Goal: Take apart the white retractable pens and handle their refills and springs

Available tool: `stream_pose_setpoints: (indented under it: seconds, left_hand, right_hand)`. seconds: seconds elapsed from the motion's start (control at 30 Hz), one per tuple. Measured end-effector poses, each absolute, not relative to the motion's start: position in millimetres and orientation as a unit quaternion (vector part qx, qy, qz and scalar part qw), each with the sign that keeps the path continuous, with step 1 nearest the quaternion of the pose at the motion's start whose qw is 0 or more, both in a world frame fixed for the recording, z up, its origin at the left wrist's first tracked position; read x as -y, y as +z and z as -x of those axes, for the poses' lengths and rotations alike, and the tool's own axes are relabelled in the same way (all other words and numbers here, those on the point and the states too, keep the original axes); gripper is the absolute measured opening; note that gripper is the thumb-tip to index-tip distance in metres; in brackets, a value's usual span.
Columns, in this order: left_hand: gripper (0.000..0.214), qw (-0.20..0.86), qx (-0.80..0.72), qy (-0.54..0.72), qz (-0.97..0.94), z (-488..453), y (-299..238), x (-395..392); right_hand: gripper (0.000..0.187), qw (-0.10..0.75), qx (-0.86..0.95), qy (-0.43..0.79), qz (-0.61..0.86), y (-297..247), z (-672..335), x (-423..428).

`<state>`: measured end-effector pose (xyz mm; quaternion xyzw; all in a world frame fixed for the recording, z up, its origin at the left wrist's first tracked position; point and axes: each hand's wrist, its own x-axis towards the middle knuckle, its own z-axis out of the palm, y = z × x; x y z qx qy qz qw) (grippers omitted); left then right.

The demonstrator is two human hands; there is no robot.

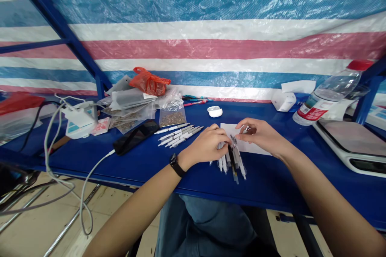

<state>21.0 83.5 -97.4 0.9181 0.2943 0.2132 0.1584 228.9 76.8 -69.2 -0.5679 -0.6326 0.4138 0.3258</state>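
Note:
My left hand (212,143), a black watch on its wrist, is closed with curled fingers over the upper ends of a loose bunch of pens (237,160). Most of these pens are white and grey in clear wrapping; a dark one lies among them. Its fingertips appear to grip one of the pens, though the hand partly covers it. Just right of the bunch, my right hand (257,133) is bent, its thumb close to the pen tops. A small silvery bit shows between its curled fingers, too small to name. White paper (256,147) lies beneath both hands.
Several white pens (177,134) lie left of my hands, beside a black phone (137,136) on a cable. Behind are filled clear bags (171,118), a red plastic bag (149,82) and a white earbud case (214,111). Rightward stand a large bottle (328,92) and a scale (357,138).

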Motion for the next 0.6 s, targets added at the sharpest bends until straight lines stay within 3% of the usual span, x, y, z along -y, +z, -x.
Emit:
stream_pose_setpoints:
  seconds: [0.3, 0.5, 0.6]
  left_hand:
    - [0.023, 0.139, -0.310, 0.223, -0.914, -19.3, -100.9, -86.4]
    - [0.023, 0.134, -0.310, 0.220, -0.915, -18.6, -100.0, -86.5]
    - [0.023, 0.132, -0.319, 0.217, -0.913, -18.7, -99.1, -86.8]
  right_hand:
    - [0.048, 0.259, 0.624, 0.463, 0.574, -63.4, -239.0, -74.4]
    - [0.051, 0.119, 0.670, 0.470, 0.563, -61.3, -243.7, -71.3]
    - [0.051, 0.089, 0.675, 0.466, 0.565, -64.6, -243.8, -71.1]
